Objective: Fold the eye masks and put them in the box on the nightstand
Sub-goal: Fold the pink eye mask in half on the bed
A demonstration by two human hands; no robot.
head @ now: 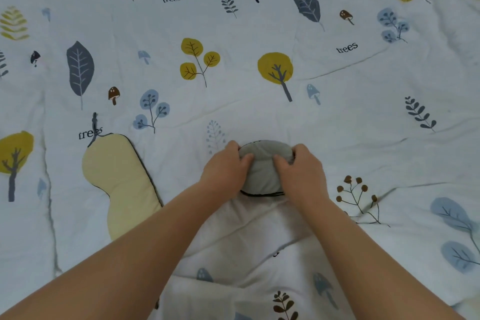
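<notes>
A grey eye mask with dark piping lies folded over on the bed in front of me. My left hand grips its left side, thumb on top. My right hand grips its right side the same way. A dark strap shows under the mask's near edge. A pale yellow eye mask lies flat and unfolded to the left, partly hidden by my left forearm, with a dark strap end trailing away from it. No box or nightstand is in view.
A white quilt printed with leaves, trees and mushrooms covers the whole bed. It is creased, and a raised fold runs between my forearms.
</notes>
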